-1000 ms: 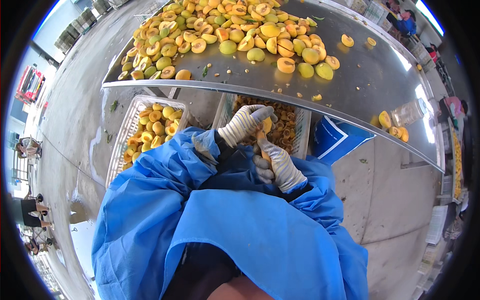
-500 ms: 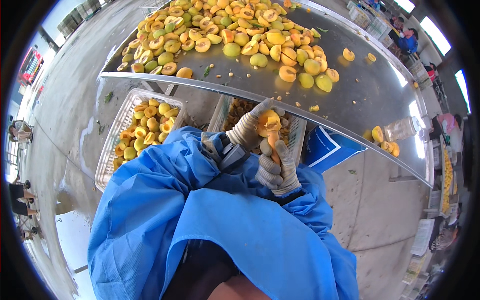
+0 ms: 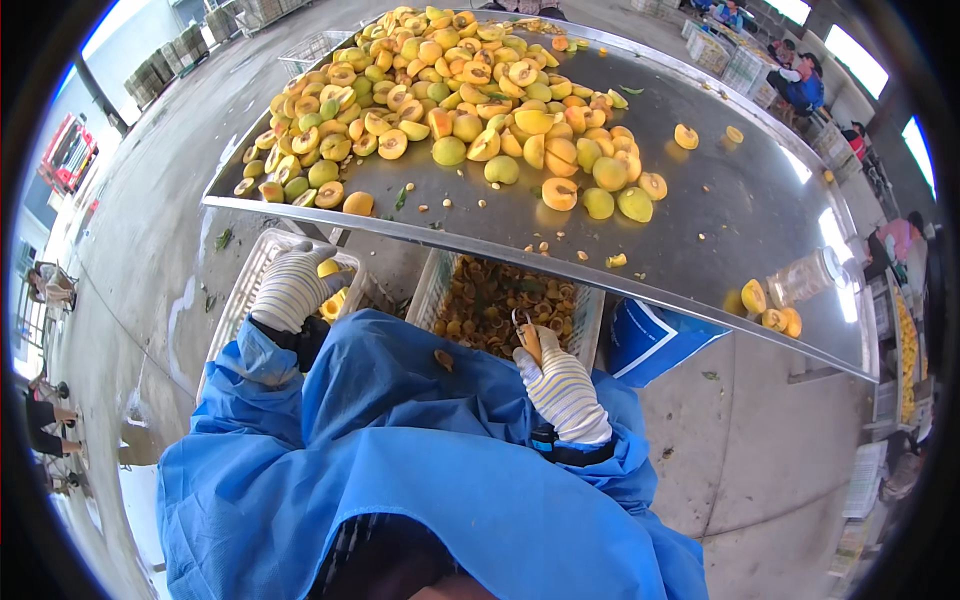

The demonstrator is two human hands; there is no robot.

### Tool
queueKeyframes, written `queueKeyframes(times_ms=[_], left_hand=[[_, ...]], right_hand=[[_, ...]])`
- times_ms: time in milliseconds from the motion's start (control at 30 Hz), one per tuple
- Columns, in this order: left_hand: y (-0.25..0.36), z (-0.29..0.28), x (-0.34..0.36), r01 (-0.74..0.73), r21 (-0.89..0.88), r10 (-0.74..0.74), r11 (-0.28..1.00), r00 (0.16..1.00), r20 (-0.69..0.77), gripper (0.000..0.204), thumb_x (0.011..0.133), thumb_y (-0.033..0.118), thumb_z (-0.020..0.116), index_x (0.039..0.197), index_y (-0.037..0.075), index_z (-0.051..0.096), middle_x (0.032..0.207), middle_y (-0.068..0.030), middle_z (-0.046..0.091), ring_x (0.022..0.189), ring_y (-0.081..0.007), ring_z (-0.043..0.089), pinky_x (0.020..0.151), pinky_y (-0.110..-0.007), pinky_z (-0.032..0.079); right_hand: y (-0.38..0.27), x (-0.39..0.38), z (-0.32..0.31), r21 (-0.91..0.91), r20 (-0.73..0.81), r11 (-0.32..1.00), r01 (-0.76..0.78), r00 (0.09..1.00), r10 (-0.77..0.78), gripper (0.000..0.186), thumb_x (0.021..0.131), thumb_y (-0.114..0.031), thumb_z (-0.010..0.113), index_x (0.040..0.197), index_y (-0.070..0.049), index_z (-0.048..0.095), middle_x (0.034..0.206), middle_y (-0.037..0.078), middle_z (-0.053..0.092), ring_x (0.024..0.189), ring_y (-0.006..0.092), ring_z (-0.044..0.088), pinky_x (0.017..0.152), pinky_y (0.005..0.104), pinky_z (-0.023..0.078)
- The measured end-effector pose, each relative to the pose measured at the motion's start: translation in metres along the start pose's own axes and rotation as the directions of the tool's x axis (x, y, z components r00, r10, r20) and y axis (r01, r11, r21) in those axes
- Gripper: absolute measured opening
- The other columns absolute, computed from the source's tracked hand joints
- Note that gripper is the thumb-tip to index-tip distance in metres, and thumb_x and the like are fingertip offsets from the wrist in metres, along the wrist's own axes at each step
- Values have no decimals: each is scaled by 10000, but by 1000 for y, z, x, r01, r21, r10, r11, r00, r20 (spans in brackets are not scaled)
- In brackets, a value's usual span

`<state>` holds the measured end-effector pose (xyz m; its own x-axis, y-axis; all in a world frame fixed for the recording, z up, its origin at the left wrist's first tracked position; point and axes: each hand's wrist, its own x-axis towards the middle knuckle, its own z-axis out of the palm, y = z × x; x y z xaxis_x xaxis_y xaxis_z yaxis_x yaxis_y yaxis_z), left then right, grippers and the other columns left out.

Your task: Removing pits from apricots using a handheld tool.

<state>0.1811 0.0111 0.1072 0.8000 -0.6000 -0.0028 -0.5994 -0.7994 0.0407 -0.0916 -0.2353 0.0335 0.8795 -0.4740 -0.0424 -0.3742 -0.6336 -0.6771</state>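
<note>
My left hand [image 3: 288, 288], in a striped knit glove, reaches into the white crate [image 3: 238, 285] at the left. Its fingers are spread next to yellow peach halves [image 3: 333, 303] there. In my gloved right hand [image 3: 567, 392] is a pitting knife [image 3: 531, 344], its wooden handle gripped and its looped metal tip pointing up. That hand hovers by the near edge of the middle crate [image 3: 428, 292], which holds brown pits and scraps [image 3: 485, 305]. A small brown piece [image 3: 443, 359] shows against my blue gown [image 3: 400, 380].
Beyond the crates stands a metal table [image 3: 690, 225] with a large heap of halved peaches [image 3: 440, 95]. A clear jar [image 3: 803, 279] lies on its side at its right end. Under the table edge is a blue container [image 3: 655, 340]. People [image 3: 800, 85] sit farther off at the right.
My hands have parted. The left moved from the peach at the middle to the left crate; the right dropped lower with the pitting knife. The peach has left the space between my hands.
</note>
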Motion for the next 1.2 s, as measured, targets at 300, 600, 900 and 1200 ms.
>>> queueKeyframes(times_ms=[300, 600, 900, 1200], left_hand=[[125, 42, 187, -609, -281, 535, 742, 790, -298, 360, 852, 181, 643, 1196, 76, 622, 1100, -186, 646, 945, -365, 634, 807, -401, 516], [184, 51, 229, -412, -131, 422, 902, 904, 64, 533, 790, 203, 714, 1287, 108, 545, 1162, -179, 610, 1036, -339, 619, 895, -409, 500], [147, 41, 87, 442, -804, 613, -398, 780, 126, 588, 892, 405, 587, 1372, 89, 463, 1111, -86, 652, 899, -209, 667, 729, -376, 575], [177, 71, 2, 417, -826, 455, -381, 862, 225, 682, 853, 646, 578, 1263, 101, 559, 1103, -66, 641, 984, -185, 621, 839, -335, 517]], right_hand=[[3, 6, -2, 144, 94, 990, 10, 995, -24, 506, 932, -385, 549, 1254, 3, 506, 1017, 294, 623, 968, 451, 601, 830, 446, 473], [12, 5, 9, 283, 116, 958, -41, 993, 8, 511, 924, -429, 545, 1255, -43, 495, 985, 262, 638, 930, 436, 626, 821, 451, 489], [-10, 0, -6, 670, -11, 742, 4, 1000, 4, 290, 942, -257, 610, 1106, -34, 524, 718, 72, 558, 625, 165, 516, 597, 311, 433], [-14, 5, 17, 133, -301, 971, 196, 942, -149, 280, 928, -276, 592, 1051, -36, 516, 709, 225, 618, 660, 427, 616, 553, 488, 466]])
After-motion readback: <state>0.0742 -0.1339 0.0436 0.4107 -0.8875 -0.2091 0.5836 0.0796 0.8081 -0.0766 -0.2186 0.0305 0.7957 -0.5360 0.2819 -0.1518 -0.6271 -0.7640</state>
